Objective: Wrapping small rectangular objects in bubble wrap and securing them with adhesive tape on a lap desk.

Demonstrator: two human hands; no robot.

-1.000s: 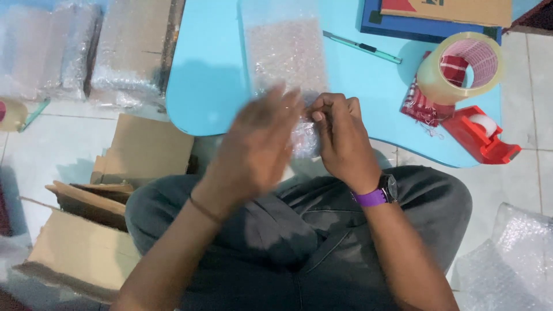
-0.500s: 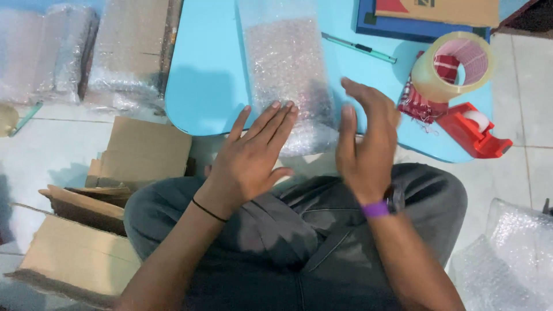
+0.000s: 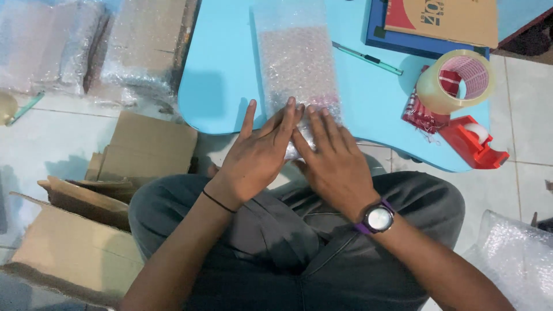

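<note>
Left of the table, two bubble-wrapped bundles and flattened cartons. One bubble wrap strip lies on the blue table, near end being pressed flat; wrapping looks barely begun, untaped. Left hand and right hand, side by side, palms down, fingers spread. One tape roll, one red dispenser.

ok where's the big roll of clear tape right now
In the head view, the tape roll sits on the right side of the blue table, just above the red tape dispenser.

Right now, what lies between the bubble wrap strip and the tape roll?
In the head view, a green pen on the blue table, between bubble wrap strip and tape roll.
</note>
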